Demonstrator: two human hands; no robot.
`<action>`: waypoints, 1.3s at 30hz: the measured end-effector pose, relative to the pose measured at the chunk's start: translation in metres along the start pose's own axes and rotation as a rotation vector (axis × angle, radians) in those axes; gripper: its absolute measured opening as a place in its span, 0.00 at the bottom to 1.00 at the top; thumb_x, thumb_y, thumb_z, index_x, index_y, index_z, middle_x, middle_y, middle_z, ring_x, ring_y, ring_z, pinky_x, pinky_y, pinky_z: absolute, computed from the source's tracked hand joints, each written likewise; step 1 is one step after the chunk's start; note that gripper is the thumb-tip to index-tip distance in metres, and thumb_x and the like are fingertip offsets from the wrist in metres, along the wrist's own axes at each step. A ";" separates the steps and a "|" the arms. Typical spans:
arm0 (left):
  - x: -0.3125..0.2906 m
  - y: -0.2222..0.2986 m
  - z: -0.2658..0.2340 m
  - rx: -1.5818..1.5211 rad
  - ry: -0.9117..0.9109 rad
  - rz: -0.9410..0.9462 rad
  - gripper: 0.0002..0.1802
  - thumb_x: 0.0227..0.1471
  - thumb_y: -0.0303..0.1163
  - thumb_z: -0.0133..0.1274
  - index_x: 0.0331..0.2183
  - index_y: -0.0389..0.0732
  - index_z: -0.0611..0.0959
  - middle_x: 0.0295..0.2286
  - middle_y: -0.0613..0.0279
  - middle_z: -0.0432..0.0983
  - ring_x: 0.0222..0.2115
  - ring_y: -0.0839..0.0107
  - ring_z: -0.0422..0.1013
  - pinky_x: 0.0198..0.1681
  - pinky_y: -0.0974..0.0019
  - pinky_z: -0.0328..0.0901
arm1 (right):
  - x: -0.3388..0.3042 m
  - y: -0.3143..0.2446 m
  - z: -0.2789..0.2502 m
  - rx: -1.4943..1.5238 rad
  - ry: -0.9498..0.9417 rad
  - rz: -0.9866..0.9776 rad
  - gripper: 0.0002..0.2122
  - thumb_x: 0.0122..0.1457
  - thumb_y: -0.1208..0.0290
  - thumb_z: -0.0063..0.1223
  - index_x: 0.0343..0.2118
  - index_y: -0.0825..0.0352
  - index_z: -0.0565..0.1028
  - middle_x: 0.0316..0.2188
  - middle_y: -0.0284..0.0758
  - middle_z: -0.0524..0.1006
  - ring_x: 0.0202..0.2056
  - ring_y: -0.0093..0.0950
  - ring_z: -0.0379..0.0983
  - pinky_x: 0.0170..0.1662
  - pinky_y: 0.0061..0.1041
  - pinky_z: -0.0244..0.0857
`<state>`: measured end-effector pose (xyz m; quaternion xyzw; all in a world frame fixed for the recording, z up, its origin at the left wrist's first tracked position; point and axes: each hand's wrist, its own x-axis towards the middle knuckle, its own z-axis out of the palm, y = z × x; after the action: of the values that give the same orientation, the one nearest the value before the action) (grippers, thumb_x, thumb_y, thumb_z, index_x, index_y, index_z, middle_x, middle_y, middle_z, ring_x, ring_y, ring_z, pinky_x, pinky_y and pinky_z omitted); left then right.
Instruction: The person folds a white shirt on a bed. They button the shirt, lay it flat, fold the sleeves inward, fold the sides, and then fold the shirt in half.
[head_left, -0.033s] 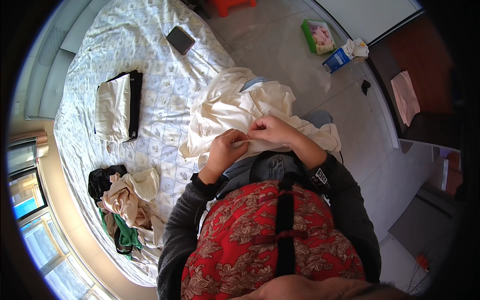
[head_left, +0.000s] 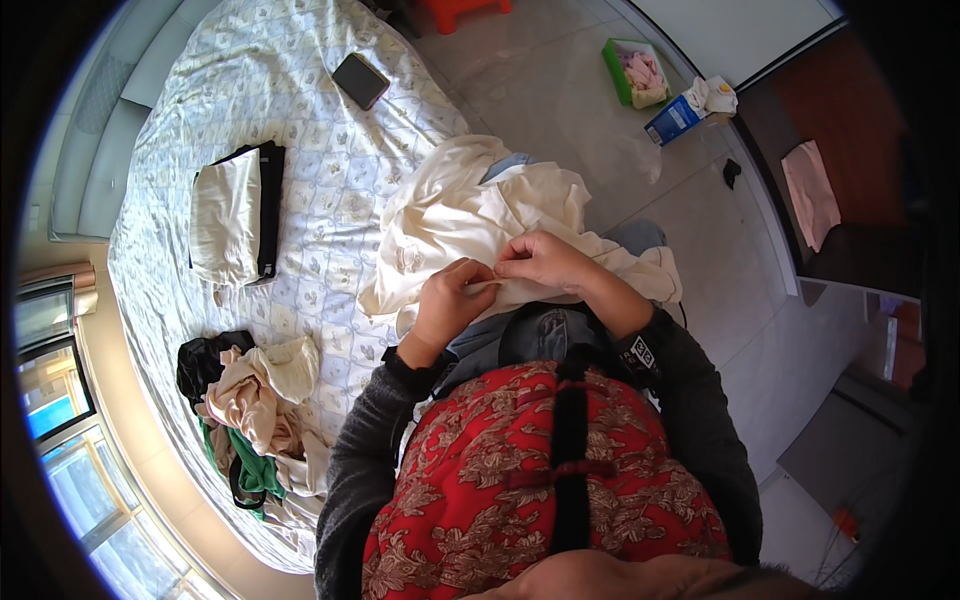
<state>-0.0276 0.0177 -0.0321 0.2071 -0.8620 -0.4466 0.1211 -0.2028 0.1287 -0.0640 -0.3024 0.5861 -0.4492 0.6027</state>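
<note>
A cream-white garment (head_left: 470,210) lies spread and wrinkled over my lap, its left part on the bed. My left hand (head_left: 452,302) pinches the edge of this cloth with curled fingers. Right beside it my right hand (head_left: 545,262) is closed on the same edge, fingertips pressed together. The two hands almost touch. Whatever fine detail sits between the fingertips is too small to make out. Blue jeans show under the cloth at my knees.
On the bed (head_left: 330,200) are a folded stack of white and black clothes (head_left: 228,215), a heap of mixed clothes (head_left: 255,400) and a dark phone (head_left: 360,81). A green box (head_left: 637,75) and a blue carton (head_left: 675,119) stand on the floor; a pink cloth (head_left: 810,195) lies at the right.
</note>
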 end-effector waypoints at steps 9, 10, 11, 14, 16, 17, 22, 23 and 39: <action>0.001 0.001 0.008 0.235 0.204 0.290 0.07 0.39 0.26 0.61 0.26 0.44 0.79 0.23 0.64 0.75 0.21 0.61 0.74 0.24 0.61 0.69 | 0.000 0.002 0.006 -0.023 0.097 0.035 0.08 0.57 0.69 0.59 0.30 0.69 0.79 0.26 0.28 0.78 0.30 0.15 0.71 0.35 0.16 0.65; 0.001 0.000 0.009 0.226 0.218 0.304 0.08 0.39 0.26 0.61 0.26 0.44 0.79 0.23 0.64 0.75 0.20 0.61 0.74 0.24 0.61 0.69 | -0.001 0.003 0.006 -0.064 0.089 0.024 0.07 0.58 0.69 0.58 0.31 0.69 0.78 0.27 0.28 0.78 0.30 0.15 0.71 0.34 0.16 0.65; 0.000 -0.001 0.010 0.225 0.211 0.288 0.08 0.40 0.26 0.62 0.27 0.43 0.79 0.24 0.64 0.75 0.21 0.61 0.75 0.24 0.61 0.69 | -0.001 0.004 0.007 -0.095 0.114 -0.006 0.07 0.58 0.69 0.59 0.30 0.69 0.78 0.26 0.27 0.78 0.29 0.14 0.71 0.33 0.16 0.65; -0.003 -0.005 0.011 0.218 0.171 0.230 0.07 0.42 0.28 0.62 0.28 0.43 0.80 0.25 0.64 0.76 0.22 0.60 0.75 0.24 0.61 0.69 | -0.001 0.007 0.009 -0.105 0.157 -0.115 0.08 0.57 0.69 0.59 0.29 0.70 0.78 0.25 0.28 0.78 0.27 0.15 0.71 0.32 0.18 0.66; -0.004 -0.007 0.011 0.205 0.164 0.236 0.08 0.43 0.29 0.62 0.28 0.43 0.80 0.25 0.64 0.77 0.23 0.60 0.76 0.25 0.61 0.70 | -0.002 0.009 0.011 -0.086 0.184 -0.173 0.09 0.55 0.69 0.60 0.28 0.71 0.78 0.24 0.32 0.79 0.27 0.17 0.72 0.32 0.21 0.67; -0.004 -0.007 0.011 0.193 0.155 0.232 0.08 0.43 0.29 0.63 0.28 0.43 0.80 0.26 0.64 0.77 0.23 0.60 0.76 0.25 0.61 0.70 | -0.002 0.009 0.012 -0.132 0.195 -0.190 0.09 0.55 0.69 0.60 0.28 0.71 0.78 0.24 0.32 0.79 0.27 0.17 0.72 0.32 0.21 0.67; -0.004 -0.007 0.012 0.154 0.155 0.225 0.09 0.43 0.30 0.63 0.30 0.43 0.81 0.27 0.63 0.77 0.24 0.58 0.76 0.27 0.60 0.70 | -0.004 0.008 0.008 -0.031 0.155 -0.048 0.09 0.55 0.69 0.61 0.28 0.71 0.78 0.23 0.31 0.78 0.26 0.17 0.71 0.31 0.20 0.66; -0.004 -0.007 0.012 0.132 0.167 0.215 0.10 0.43 0.31 0.63 0.31 0.43 0.81 0.27 0.62 0.77 0.24 0.58 0.76 0.27 0.60 0.71 | -0.004 0.008 0.007 -0.084 0.166 -0.061 0.09 0.54 0.69 0.61 0.27 0.71 0.78 0.23 0.31 0.78 0.26 0.17 0.71 0.31 0.20 0.66; 0.004 -0.016 0.004 -0.091 -0.034 -0.154 0.14 0.45 0.32 0.64 0.34 0.35 0.85 0.27 0.56 0.82 0.26 0.75 0.76 0.33 0.70 0.69 | -0.015 0.004 0.000 -0.120 0.024 -0.159 0.09 0.56 0.71 0.60 0.36 0.72 0.79 0.29 0.31 0.79 0.31 0.16 0.71 0.36 0.19 0.66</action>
<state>-0.0292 0.0105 -0.0478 0.2596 -0.8243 -0.4966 0.0810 -0.2005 0.1435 -0.0607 -0.3782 0.5931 -0.4634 0.5390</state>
